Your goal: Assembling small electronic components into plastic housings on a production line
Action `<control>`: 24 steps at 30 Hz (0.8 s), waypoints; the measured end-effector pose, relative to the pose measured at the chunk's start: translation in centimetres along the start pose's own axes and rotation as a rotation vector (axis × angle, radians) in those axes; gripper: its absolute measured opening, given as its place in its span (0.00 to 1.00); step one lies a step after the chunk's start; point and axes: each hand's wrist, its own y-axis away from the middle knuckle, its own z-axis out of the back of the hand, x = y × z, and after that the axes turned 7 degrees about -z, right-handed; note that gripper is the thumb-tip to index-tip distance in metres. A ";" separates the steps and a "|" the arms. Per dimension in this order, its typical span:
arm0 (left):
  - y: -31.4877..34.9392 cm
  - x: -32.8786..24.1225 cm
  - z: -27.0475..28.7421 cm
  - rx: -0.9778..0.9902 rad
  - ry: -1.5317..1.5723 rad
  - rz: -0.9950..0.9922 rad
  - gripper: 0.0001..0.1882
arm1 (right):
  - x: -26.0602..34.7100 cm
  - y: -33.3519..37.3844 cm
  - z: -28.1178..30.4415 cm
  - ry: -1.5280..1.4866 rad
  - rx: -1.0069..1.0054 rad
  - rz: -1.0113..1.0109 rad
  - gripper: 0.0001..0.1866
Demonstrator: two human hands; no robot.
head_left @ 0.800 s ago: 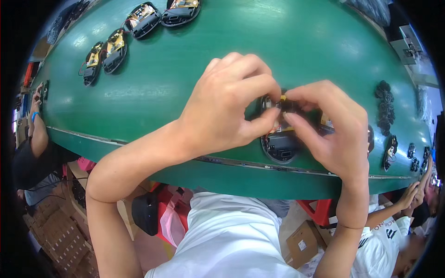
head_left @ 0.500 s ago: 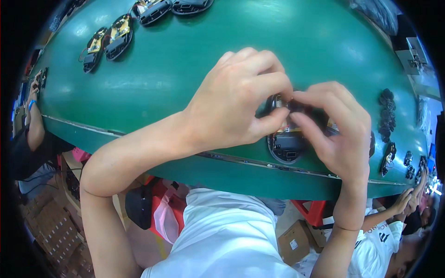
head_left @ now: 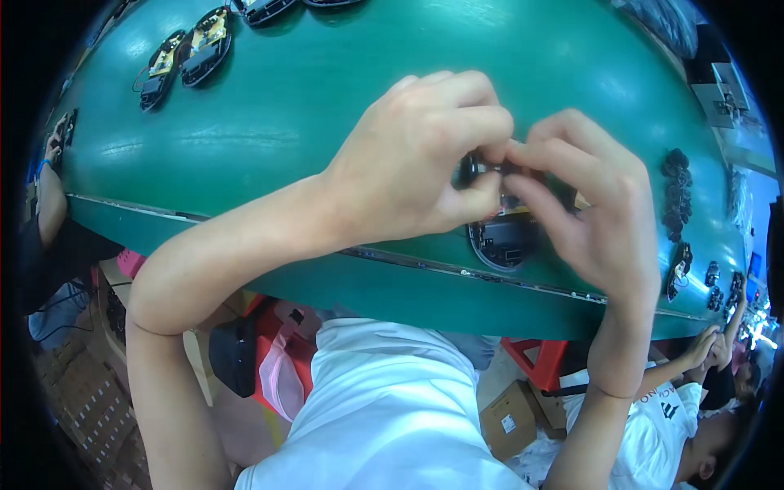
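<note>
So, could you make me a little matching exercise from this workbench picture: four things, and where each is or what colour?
Things:
1. open black casing
2. line of small black parts
3. cardboard box
4. table

Place or colour:
A. brown, with a white label
B. green
C. beneath the left hand and right hand
D. towards the table's right end

Pairs: 1-C, 2-D, 3-A, 4-B

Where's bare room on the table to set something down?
The green table is bare between the open black units, upper left, and the left hand, and beyond the right hand. Crowded: around the unit under both hands, and by the dark parts at right.
</note>
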 end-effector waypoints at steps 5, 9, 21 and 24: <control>-0.1 -0.4 -0.2 -0.030 0.020 -0.002 0.11 | -0.7 0.8 -0.2 -0.189 -0.094 -0.049 0.13; 0.0 -0.3 -0.2 -0.029 0.041 0.017 0.11 | -1.3 0.7 0.0 -0.226 -0.030 0.001 0.13; -0.2 -1.4 -0.7 -0.024 0.013 0.015 0.10 | -1.4 0.1 1.0 -0.268 0.036 -0.085 0.11; -0.2 -1.6 -0.4 -0.014 -0.003 0.048 0.10 | -2.2 -0.1 0.9 -0.325 0.068 -0.035 0.10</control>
